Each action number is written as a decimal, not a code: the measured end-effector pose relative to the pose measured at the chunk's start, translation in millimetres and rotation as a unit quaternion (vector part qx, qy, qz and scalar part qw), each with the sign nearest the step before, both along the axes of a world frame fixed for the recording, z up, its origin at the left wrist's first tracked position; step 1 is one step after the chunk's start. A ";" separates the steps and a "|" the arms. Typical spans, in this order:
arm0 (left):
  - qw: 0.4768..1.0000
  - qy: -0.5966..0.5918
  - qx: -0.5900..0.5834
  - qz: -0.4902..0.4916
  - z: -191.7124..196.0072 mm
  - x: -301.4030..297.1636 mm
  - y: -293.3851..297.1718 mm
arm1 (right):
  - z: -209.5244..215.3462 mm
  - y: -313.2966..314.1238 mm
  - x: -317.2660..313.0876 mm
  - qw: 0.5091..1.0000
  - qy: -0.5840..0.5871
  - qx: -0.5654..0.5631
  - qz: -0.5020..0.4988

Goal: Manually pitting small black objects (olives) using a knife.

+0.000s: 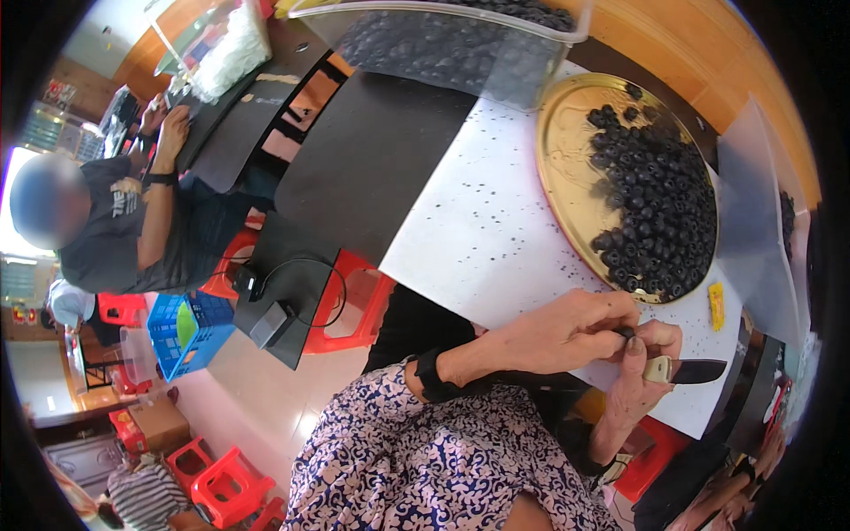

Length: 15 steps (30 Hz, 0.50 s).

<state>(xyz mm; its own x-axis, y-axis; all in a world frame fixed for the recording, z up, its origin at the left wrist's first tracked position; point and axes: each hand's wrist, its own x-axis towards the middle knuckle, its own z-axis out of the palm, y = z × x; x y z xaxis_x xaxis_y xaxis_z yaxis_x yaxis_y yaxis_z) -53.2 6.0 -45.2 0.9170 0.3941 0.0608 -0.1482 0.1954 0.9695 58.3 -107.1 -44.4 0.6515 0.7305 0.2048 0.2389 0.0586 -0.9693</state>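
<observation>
Knife (686, 370) with a pale handle and dark blade sits in the person's right hand (642, 376), fist wrapped snug around the handle, blade poking out to the right over the table edge. Left hand (567, 332) is pinched narrow on one small dark round fruit (625, 333), fingertips right up against the knife hand. That's the risky bit: the thing being cut is tiny and looks smooth, so if it rolls or squirts out of the pinch, the blade probably ends up in a thumb. All of this is happening off the edge of the white sheet-covered table (478, 221), above the lap, so a dropped fruit likely lands on the patterned clothes or the floor. The gold tray (558, 168) piled with the same dark fruit sits near, further up the table, and a stray elbow could nudge it. A yellow packet (716, 306) lies just beside the tray.
</observation>
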 end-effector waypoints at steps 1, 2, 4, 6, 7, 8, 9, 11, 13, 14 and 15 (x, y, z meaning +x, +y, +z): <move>1.000 0.000 -0.010 -0.008 -0.7 5.7 -1.4 | -1.8 -2.7 4.8 1.000 0.001 0.009 0.015; 0.999 -0.008 -0.011 -0.030 0.6 7.7 -0.4 | -4.4 -4.4 8.7 0.999 0.001 0.018 0.029; 0.999 0.040 0.019 0.005 6.8 6.6 3.0 | -3.6 -3.3 11.6 0.999 0.030 0.014 0.024; 0.998 0.057 -0.005 0.035 9.8 0.0 1.4 | -4.4 -2.0 13.3 0.995 0.086 0.043 0.041; 0.998 0.050 -0.022 0.034 4.5 0.5 0.4 | -6.8 1.2 11.9 0.993 0.106 0.058 0.013; 0.998 0.045 -0.039 0.038 1.6 0.3 -1.1 | -1.8 4.5 11.0 0.988 0.144 0.052 -0.001; 0.999 0.035 -0.040 -0.001 -2.7 6.4 -3.7 | -7.3 1.8 16.8 0.986 0.159 0.057 -0.006; 0.996 0.036 -0.071 0.043 2.6 5.8 -8.0 | -3.4 -1.2 18.0 0.981 0.182 0.070 0.004; 0.998 0.030 -0.055 0.026 -3.7 6.1 -9.2 | -1.2 -5.2 18.7 0.979 0.188 0.074 -0.007; 0.998 0.028 -0.043 0.033 -4.4 6.9 -9.9 | -2.6 -6.8 20.3 0.982 0.173 0.073 0.012; 0.998 0.030 -0.038 0.025 -2.3 7.3 -11.3 | -3.9 -8.9 21.3 0.984 0.159 0.070 0.032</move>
<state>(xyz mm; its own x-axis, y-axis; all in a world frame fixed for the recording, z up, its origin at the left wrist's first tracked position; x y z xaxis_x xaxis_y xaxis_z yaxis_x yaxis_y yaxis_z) -45.9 -5.2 -47.6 0.8969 0.4415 -0.0263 -0.1010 0.2623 0.9597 79.6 -115.9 -48.3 0.6520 0.7516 0.0998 -0.0836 0.2021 -0.9758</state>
